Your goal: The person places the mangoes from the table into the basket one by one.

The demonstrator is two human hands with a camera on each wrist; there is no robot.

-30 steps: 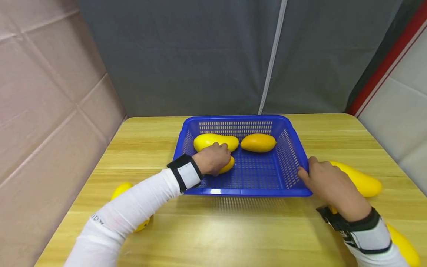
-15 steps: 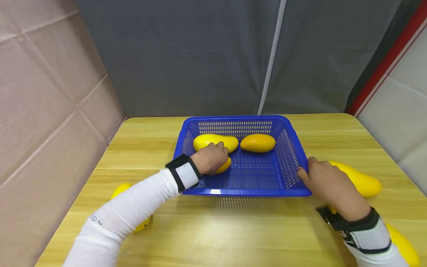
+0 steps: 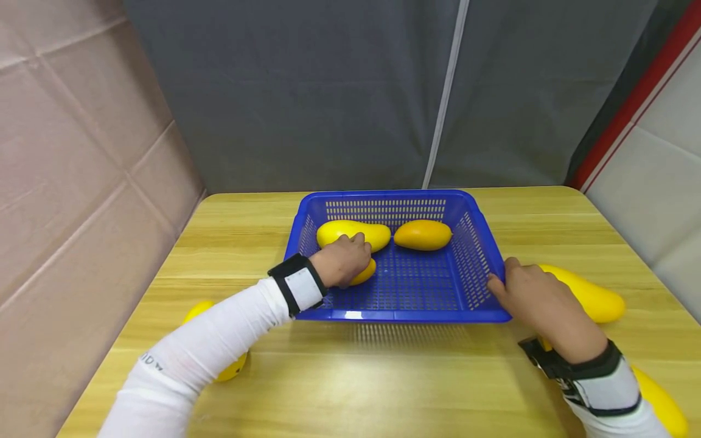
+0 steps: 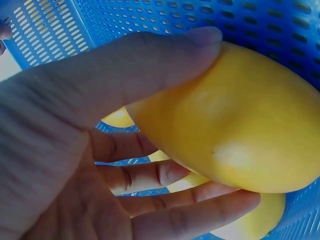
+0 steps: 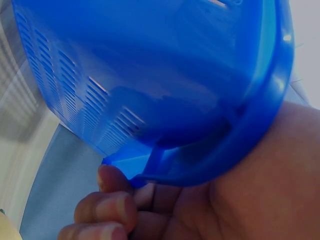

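A smooth, waxy yellow mango (image 4: pixel 235 125) lies in the left hand (image 3: pixel 342 261), thumb along its top and fingers curled beneath, low over the floor of the blue slotted plastic basket (image 3: pixel 471 243) near its left wall. Just beyond sit two more plump mangoes, a pale yellow one (image 3: pixel 350 233) and an orange one (image 3: pixel 423 235). The right hand (image 3: pixel 539 301) grips the basket's glossy rounded rim at the right side, fingers tucked under the lip, on a wood-grain table (image 3: pixel 383 377) where another long mango (image 3: pixel 588 295) lies just beside that hand.

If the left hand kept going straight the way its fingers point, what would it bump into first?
Probably the pale yellow mango lying just beyond the left hand, which already grips a mango; depth is hard to judge.
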